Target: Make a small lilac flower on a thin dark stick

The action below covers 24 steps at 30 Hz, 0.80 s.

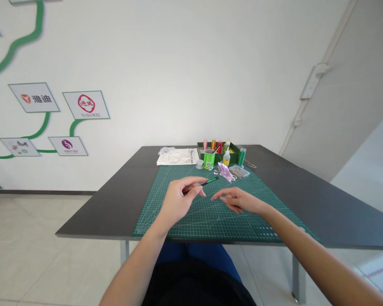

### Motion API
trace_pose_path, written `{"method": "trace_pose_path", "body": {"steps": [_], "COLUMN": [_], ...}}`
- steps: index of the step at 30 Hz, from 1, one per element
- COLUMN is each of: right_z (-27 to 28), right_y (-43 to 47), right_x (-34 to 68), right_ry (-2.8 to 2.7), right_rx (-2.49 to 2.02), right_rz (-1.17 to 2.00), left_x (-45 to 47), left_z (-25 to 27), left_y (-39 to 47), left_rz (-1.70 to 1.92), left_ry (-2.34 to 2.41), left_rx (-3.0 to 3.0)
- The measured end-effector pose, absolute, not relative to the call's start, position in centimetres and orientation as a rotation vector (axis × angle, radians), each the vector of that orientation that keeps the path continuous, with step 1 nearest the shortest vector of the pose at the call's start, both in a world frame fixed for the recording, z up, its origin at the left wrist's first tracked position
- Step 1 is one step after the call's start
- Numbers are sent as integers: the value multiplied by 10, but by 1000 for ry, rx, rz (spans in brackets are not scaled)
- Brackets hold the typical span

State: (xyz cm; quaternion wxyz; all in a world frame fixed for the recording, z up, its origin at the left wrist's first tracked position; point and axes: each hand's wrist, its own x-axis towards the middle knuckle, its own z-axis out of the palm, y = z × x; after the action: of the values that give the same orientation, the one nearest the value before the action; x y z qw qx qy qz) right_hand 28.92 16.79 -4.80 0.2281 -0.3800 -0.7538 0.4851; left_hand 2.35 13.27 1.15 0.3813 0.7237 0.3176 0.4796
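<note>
My left hand is closed in a pinch above the cutting mat. Between its thumb and fingers sits a thin dark stick with a green end, its tip pointing right and away from me; I cannot make out its exact kind. To the right, my right hand hovers over the mat with its index finger stretched out and the other fingers loosely bent. Nothing shows in it, and it is apart from the stick. Just beyond both hands lies a pale purple ribbon-like piece, with white-handled scissors by it.
Behind the mat stand a green box with thread spools, a bright green can, a glue bottle and a green spool. A clear case lies nearby. Paper sheets lie at the back left of the black table.
</note>
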Motion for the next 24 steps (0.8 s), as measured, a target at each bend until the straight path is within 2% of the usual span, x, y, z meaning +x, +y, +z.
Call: {"method": "trace_pose_path", "body": {"steps": [8,18,22,24], "right_z": [-75,-79,-74,-65], "right_y": [163,176,185,185], "right_x": [346,403,424,431], "right_ry": [-1877,-1629,-1530,-1498], "right_rx": [-1289,-1557,-1874,-2147], "right_rz": [1220,1016,867,656], "left_x": [28,38,38,37], "left_z": [11,14,17,18], "left_y": [130,117,114,111], "left_rz": [1222,1243,1268,1293], "left_ry": [806,826,813,817], "left_rx": [1834,1900,1931,1960]}}
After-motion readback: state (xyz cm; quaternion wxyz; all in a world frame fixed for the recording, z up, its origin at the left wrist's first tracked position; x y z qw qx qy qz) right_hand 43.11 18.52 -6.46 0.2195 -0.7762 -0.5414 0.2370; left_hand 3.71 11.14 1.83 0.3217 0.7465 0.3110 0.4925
